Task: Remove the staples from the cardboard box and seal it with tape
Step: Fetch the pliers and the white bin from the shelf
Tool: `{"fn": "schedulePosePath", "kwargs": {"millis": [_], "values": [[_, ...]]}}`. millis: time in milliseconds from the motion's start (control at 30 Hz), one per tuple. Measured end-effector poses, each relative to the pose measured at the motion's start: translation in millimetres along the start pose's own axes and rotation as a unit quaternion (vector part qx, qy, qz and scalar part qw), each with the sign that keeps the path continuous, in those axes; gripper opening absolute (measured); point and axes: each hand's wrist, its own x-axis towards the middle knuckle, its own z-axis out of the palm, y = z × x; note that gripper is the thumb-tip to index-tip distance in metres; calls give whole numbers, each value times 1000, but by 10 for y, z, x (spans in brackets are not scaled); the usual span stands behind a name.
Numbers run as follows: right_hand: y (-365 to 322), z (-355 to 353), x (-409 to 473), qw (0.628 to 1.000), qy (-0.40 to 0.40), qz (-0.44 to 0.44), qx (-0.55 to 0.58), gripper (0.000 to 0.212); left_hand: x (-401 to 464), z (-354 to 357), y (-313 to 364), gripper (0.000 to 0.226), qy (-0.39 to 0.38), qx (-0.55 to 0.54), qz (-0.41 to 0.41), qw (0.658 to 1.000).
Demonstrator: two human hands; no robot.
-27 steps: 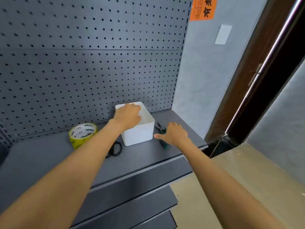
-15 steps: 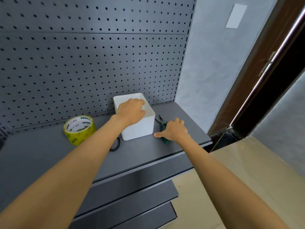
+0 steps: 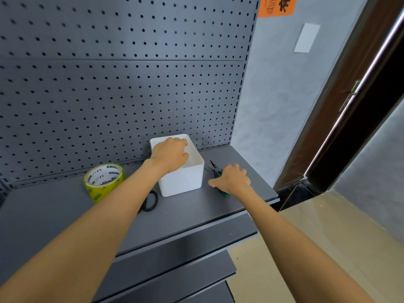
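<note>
A white open-topped box is seen standing on the grey shelf against the pegboard. Its rim is covered by the left hand, fingers curled down inside; whether anything is grasped cannot be told. Green-handled pliers, just right of the box, are gripped by the right hand. A yellow-green tape roll and black scissors are seen to the box's left.

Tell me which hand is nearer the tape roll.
Left. The left hand rests over the white bin, just right of the tape roll; the right hand is beyond the bin, on the pliers.
</note>
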Motion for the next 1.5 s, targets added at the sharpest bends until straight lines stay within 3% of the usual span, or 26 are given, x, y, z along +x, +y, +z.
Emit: {"fn": "schedulePosePath", "kwargs": {"millis": [267,467,667,800,967,1233,1500], "values": [[-27,-334,-54,997,32,18,61,69,-2,-197,-11,43,22,0,-5,1000],[-105,-467,-107,994,78,11,81,51,-2,-378,-16,34,48,21,0,999],[-225,-581,-137,985,124,-34,116,46,-60,-539,-42,26,83,28,8,996],[-331,-678,-165,981,146,-61,115,29,-125,-587,-105,30,98,33,-7,995],[-544,-651,-206,984,141,-105,42,52,-245,-641,-238,26,98,53,-28,993],[-1144,-526,-326,966,127,-225,29,49,-624,-742,-819,35,66,159,-105,979],[-2025,-391,-795,938,137,-317,-28,64,-1369,-1096,-1528,37,50,215,-198,955]]}}
